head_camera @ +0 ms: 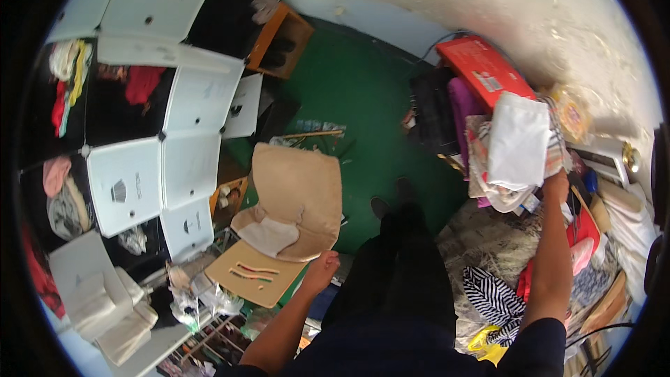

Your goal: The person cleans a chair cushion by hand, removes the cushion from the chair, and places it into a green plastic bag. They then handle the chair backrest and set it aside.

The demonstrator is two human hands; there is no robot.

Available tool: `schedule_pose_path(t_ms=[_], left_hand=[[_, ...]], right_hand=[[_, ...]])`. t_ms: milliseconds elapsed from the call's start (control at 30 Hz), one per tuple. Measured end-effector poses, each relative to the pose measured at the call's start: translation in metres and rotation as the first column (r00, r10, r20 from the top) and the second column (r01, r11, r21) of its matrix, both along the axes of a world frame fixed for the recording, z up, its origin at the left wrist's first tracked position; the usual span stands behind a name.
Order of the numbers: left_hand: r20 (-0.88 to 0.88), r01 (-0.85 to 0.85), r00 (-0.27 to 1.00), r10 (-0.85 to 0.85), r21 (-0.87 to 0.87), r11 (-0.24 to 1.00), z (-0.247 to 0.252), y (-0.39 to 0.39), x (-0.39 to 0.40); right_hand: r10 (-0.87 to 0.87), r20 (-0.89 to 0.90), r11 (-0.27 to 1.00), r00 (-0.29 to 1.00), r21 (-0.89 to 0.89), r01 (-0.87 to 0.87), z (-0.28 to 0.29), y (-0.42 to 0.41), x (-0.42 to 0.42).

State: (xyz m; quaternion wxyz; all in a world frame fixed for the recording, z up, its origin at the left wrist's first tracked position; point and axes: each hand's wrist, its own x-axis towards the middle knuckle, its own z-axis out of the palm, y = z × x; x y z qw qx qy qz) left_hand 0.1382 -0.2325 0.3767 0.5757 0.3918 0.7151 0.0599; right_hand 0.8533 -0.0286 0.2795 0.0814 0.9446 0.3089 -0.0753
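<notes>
My right hand (556,188) reaches to the near edge of a plaid cloth (557,159), where its fingers are partly hidden. On that cloth lies a folded white cloth (518,141). A rounded pale fabric piece (510,200) pokes out below it. My left hand (322,270), its fingers curled and nothing visible in them, is beside a tan fabric-covered chair (303,188). Across the chair's front lies a tan board (251,275) with two slots. A small white cloth (269,238) rests on the chair seat.
White cube-cabinet panels (125,186) line the left side, with clothes in several compartments. A red box (484,70) leans by the wall at the right. Beneath my right arm, a patterned bedspread (481,241) carries a black-and-white striped cloth (492,293). The floor (361,89) is green.
</notes>
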Motion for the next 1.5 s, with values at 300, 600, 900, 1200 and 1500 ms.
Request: schedule_pose_path(t_ms=[300,600,900,1200,1500], left_hand=[[-0.081,-0.067,0.994,0.069,0.028,0.997,-0.023,-0.042,-0.011],[-0.326,0.360,0.881,-0.342,-0.005,0.933,-0.079,-0.027,-0.032],[-0.542,0.681,0.626,-0.560,0.031,0.731,-0.202,0.017,-0.058],[-0.332,0.916,0.180,-0.926,-0.287,0.281,-0.249,0.129,-0.043],[-0.483,0.843,0.413,-0.772,-0.117,0.525,-0.254,0.116,-0.072]], right_hand=[[0.372,-0.040,0.928,0.928,-0.004,-0.372,0.078,-0.028,0.004],[0.209,-0.139,0.904,0.968,0.405,-0.137,0.140,-0.209,-0.079],[0.107,-0.764,0.980,0.637,0.190,0.064,-0.002,-0.294,-0.366],[0.242,-0.830,0.961,0.503,0.131,-0.245,-0.131,-0.250,-0.493],[0.320,-0.847,0.921,0.425,0.171,-0.351,-0.169,-0.236,-0.536]])
